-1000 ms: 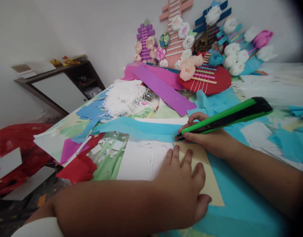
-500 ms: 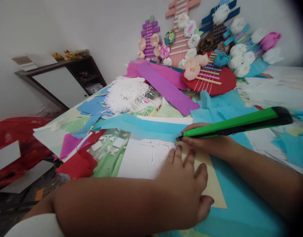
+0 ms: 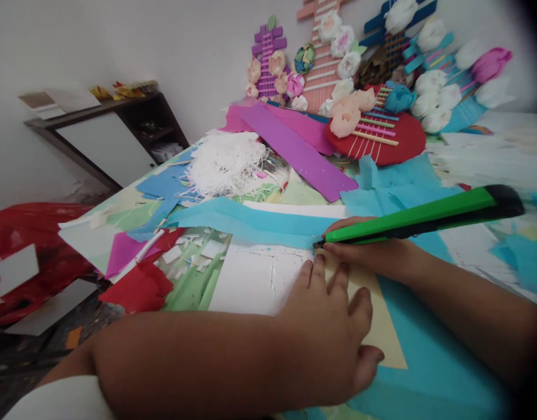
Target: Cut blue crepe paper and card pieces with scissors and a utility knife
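Observation:
My right hand point(image 3: 373, 251) is closed around a green box cutter point(image 3: 417, 216), whose black end points up to the right. The cutter's tip is down at the top edge of a cream sheet point(image 3: 388, 332), by a blue paper strip point(image 3: 251, 224). With fingers spread, my left hand point(image 3: 329, 326) lies flat, pressing on the cream sheet and holding nothing. Under it is a white board point(image 3: 246, 280) with scored lines and small slits. Blue paper point(image 3: 434, 373) lies beneath the cream sheet on the right.
A heap of white string point(image 3: 227, 163) and purple strips point(image 3: 298, 151) lie further back. Paper-flower guitar decorations point(image 3: 377, 137) lean against the wall. Red scraps point(image 3: 137, 289) and white offcuts point(image 3: 202, 251) are on the left. A low cabinet point(image 3: 93, 146) and a red bag point(image 3: 36, 233) stand beyond.
The view has shifted slightly. Both hands stay in nearly the same place on the sheet, and the cutter's tip is still at its top edge.

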### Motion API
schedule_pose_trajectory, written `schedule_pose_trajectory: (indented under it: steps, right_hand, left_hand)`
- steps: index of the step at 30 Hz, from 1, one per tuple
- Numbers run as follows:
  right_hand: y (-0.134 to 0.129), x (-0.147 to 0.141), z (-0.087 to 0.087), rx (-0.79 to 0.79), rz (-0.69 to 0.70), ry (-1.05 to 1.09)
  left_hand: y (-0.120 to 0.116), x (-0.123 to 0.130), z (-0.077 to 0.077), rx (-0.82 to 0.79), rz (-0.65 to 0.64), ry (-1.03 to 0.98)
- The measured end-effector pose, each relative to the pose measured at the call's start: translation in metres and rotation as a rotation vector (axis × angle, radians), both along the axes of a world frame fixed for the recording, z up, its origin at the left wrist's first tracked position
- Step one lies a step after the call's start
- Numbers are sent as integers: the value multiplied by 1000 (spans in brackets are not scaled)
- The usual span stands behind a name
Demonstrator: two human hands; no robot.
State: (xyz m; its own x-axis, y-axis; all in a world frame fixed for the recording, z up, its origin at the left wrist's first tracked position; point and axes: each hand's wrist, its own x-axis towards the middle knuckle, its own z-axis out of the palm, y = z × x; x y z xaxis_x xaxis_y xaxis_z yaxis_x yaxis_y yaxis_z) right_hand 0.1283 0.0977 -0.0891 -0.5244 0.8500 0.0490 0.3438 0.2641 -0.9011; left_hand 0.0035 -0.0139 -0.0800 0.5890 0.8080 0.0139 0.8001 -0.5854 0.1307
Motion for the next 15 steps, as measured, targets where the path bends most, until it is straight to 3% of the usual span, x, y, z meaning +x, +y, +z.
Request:
schedule_pose_trajectory:
  steps: [3, 10, 15]
  right_hand:
    - [-2, 0, 0, -29, -3, -48]
    - [-7, -1, 7, -86, -227, 21]
    - [-6, 0, 6, -114, -175, 34]
  left_hand:
    - [0, -1, 0, 15, -10, 2]
    - [1, 0, 0, -16, -4, 8]
    - [2, 1, 1, -49, -2, 27]
